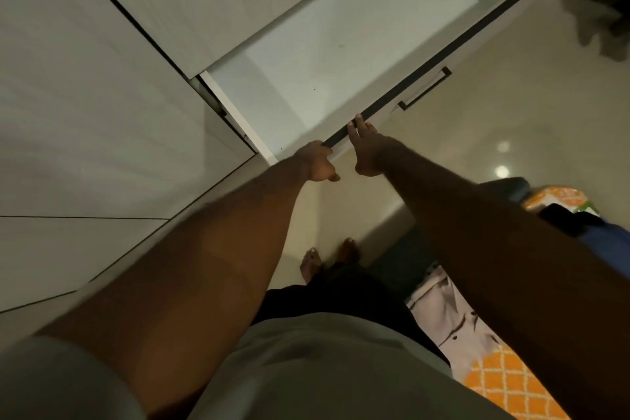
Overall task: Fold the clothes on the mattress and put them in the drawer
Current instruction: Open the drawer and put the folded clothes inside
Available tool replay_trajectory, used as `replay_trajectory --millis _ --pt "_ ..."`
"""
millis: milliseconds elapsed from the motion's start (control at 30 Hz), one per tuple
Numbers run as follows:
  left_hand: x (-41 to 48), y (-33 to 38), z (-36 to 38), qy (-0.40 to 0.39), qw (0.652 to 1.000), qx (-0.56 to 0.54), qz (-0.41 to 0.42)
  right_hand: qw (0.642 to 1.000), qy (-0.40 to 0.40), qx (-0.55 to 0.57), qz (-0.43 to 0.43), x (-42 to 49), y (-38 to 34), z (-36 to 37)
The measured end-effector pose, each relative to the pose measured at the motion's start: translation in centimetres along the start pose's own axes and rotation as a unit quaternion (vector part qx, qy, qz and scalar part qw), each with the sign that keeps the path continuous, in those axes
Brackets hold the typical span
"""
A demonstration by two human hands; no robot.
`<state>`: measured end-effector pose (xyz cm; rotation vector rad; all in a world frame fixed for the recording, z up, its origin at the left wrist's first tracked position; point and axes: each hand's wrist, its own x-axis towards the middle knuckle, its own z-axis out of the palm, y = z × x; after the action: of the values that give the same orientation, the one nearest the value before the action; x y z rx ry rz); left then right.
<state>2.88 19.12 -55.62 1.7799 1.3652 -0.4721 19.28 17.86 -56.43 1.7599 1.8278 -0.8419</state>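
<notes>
Lower right, clothes (450, 310) on the mattress (405, 266) are mostly hidden by the right arm (494, 232) and cut off by the frame: white buttoned shirt, orange patterned cloth, both blurred. Far centre, drawer (443, 55) stands pulled out, pale inside, dark top edge. Left grip (317, 162) curls over that edge; right grip (366, 147) rests straight-fingered just beside it.

Worn: a plain pale grey short-sleeved shirt (306, 351). My left sleeve (51, 382) is the same cloth and loose. Out from the shirt both forearms are bare down to my left hand (315, 162) and right hand (366, 150). There is a small pale glint on one right-hand finger, too small to identify. Just past the shirt hem is a dark garment (341, 293), near black, cut unclear. Beyond it are my bare feet (312, 262), blurred.
</notes>
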Motion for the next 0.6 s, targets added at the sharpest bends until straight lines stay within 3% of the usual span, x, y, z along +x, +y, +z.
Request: replay_trajectory --millis 233,600 --pt "-1.3 2.1 1.8 -0.061 0.997 0.043 -0.005 1.000 -0.001 0.021 0.014 -3.1 1.4 3.1" --pt "-3.6 5.0 5.0 -0.097 0.994 0.045 -0.011 1.000 0.005 0.023 0.005 -7.1 3.3 6.4"
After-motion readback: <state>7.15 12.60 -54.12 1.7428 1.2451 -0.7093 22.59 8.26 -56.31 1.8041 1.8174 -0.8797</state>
